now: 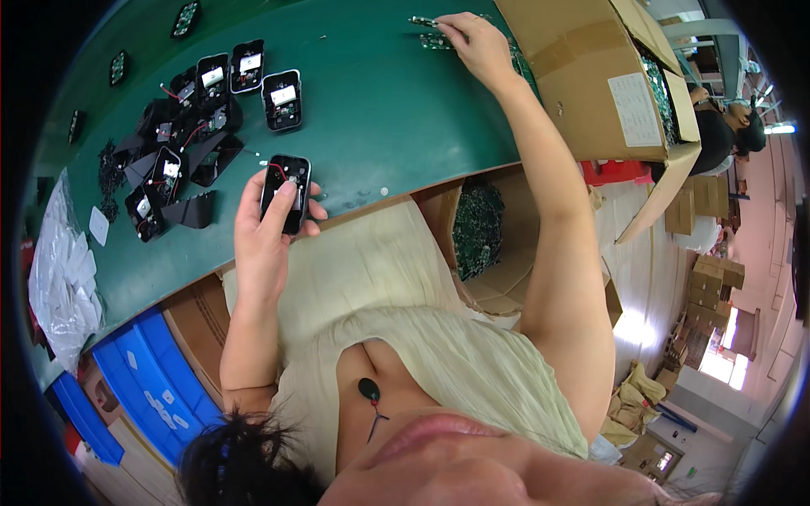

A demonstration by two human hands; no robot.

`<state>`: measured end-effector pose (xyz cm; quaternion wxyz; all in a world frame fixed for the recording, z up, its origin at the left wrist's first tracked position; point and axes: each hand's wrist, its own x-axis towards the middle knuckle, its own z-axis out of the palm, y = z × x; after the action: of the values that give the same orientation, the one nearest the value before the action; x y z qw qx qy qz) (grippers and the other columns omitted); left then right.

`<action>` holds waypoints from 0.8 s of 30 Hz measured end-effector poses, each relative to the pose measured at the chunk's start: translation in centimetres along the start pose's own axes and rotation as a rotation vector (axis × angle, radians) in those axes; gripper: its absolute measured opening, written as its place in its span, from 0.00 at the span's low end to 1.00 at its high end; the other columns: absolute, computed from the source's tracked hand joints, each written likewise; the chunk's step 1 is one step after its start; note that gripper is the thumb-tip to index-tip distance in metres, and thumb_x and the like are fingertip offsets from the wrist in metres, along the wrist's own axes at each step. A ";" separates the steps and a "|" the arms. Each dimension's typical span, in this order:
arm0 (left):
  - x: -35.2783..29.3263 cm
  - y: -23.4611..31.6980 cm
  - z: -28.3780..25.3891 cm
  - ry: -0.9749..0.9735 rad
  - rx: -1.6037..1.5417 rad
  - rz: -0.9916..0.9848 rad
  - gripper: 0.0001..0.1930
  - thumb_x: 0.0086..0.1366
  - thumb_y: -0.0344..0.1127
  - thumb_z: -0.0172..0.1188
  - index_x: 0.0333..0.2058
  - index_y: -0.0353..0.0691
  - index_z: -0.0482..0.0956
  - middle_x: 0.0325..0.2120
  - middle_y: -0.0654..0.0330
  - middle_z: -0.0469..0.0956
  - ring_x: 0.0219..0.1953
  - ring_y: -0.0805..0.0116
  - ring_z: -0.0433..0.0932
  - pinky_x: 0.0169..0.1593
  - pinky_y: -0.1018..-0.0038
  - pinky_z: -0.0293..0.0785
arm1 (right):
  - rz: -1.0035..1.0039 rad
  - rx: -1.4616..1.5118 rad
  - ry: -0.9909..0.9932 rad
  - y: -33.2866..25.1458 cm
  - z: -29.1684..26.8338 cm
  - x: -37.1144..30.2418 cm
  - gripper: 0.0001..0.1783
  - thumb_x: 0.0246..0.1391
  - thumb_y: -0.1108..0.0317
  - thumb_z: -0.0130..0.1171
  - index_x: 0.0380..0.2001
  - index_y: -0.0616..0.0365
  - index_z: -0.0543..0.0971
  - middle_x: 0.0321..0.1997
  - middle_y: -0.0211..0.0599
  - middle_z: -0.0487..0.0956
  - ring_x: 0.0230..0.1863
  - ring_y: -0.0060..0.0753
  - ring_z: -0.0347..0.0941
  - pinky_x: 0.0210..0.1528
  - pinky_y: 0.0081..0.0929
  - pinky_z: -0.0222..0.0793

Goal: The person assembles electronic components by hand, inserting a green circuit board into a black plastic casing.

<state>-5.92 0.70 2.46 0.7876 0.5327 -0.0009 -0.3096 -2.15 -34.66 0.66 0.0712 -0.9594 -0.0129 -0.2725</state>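
The green bench (363,139) is taken up with partly finished work, as far as can be judged. At its right end a cardboard box (565,76) is placed, in which many green circuit boards (660,97) are left loose. On the left, a cluster of black housings (215,72) is gathered, open and with no green board seen in those that face up. Toward the far left edge, three separate housings (186,19) are spaced out, in which green boards can be seen; these are judged to be further along.

The hands are held well apart. The left hand (260,221) is wrapped around an open black housing (297,212) near the bench's front edge, its thumb laid over the interior. By the right hand (483,46), a small circuit board (422,21) is pinched between thumb and finger, above other boards lying on the bench. Inside the held housing, a red wire (278,169) is exposed.
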 end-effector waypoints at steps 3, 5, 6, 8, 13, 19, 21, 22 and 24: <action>0.4 -0.4 -0.2 0.037 0.073 0.015 0.10 0.61 0.32 0.50 0.40 0.35 0.66 0.31 0.55 0.74 0.25 0.73 0.74 0.23 0.81 0.68 | 0.437 0.699 -0.068 -5.0 -1.3 -0.7 0.11 0.54 0.66 0.51 0.39 0.58 0.76 0.25 0.31 0.77 0.23 0.21 0.71 0.26 0.15 0.66; 0.6 -0.3 0.0 0.052 0.183 0.031 0.10 0.61 0.31 0.51 0.41 0.36 0.67 0.30 0.58 0.74 0.24 0.76 0.73 0.21 0.84 0.65 | 0.458 1.003 -0.081 -8.4 -2.3 -1.7 0.13 0.55 0.68 0.51 0.42 0.61 0.74 0.21 0.30 0.74 0.18 0.13 0.66 0.21 0.10 0.62; 0.4 -0.4 0.1 0.081 0.182 0.029 0.10 0.61 0.31 0.51 0.41 0.36 0.67 0.30 0.58 0.74 0.24 0.76 0.73 0.21 0.84 0.65 | 0.487 1.145 -0.116 -10.4 -2.9 -2.1 0.14 0.55 0.68 0.51 0.44 0.60 0.73 0.19 0.29 0.73 0.17 0.12 0.65 0.20 0.10 0.60; 0.7 -0.9 0.3 0.102 0.243 0.183 0.10 0.61 0.32 0.51 0.41 0.36 0.68 0.28 0.59 0.74 0.24 0.79 0.71 0.22 0.85 0.63 | 0.481 1.250 -0.230 -13.4 -4.7 -3.0 0.16 0.55 0.70 0.50 0.47 0.61 0.69 0.20 0.31 0.73 0.18 0.14 0.65 0.19 0.10 0.59; 0.8 -1.1 0.7 0.160 0.392 0.241 0.10 0.61 0.31 0.51 0.41 0.36 0.68 0.27 0.63 0.73 0.23 0.81 0.71 0.21 0.87 0.62 | 0.548 1.548 -0.202 -17.2 -5.3 -5.1 0.09 0.56 0.69 0.50 0.38 0.62 0.68 0.19 0.30 0.73 0.16 0.12 0.64 0.17 0.09 0.57; 0.7 -1.7 0.1 0.131 0.369 0.243 0.12 0.59 0.30 0.53 0.42 0.37 0.69 0.27 0.66 0.72 0.23 0.85 0.67 0.18 0.87 0.62 | 0.613 1.632 -0.255 -19.9 -5.5 -5.9 0.08 0.55 0.70 0.50 0.37 0.62 0.69 0.21 0.30 0.74 0.18 0.12 0.66 0.16 0.09 0.59; 0.3 -1.6 0.4 0.150 0.372 0.254 0.12 0.59 0.30 0.53 0.42 0.37 0.69 0.27 0.66 0.72 0.23 0.85 0.67 0.18 0.87 0.62 | 0.590 1.649 -0.258 -20.3 -5.3 -6.0 0.08 0.55 0.70 0.51 0.37 0.62 0.69 0.24 0.30 0.74 0.21 0.13 0.68 0.17 0.10 0.60; 0.2 -1.5 0.5 0.167 0.378 0.266 0.12 0.59 0.30 0.53 0.42 0.36 0.69 0.27 0.66 0.72 0.23 0.85 0.67 0.18 0.87 0.62 | 0.588 1.648 -0.262 -20.4 -5.2 -5.9 0.08 0.55 0.70 0.51 0.37 0.62 0.69 0.24 0.30 0.74 0.21 0.13 0.68 0.17 0.10 0.60; 0.2 -1.5 0.4 0.165 0.371 0.275 0.12 0.59 0.30 0.53 0.42 0.36 0.69 0.28 0.65 0.72 0.24 0.84 0.67 0.18 0.87 0.62 | 0.557 1.611 -0.267 -20.6 -5.0 -5.8 0.08 0.55 0.70 0.51 0.37 0.63 0.69 0.24 0.31 0.75 0.21 0.13 0.68 0.17 0.10 0.61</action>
<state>-6.66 -0.10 1.38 0.7084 0.6867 -0.0659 -0.1494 -11.01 -14.91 4.50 0.7921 -0.6087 0.0251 -0.0379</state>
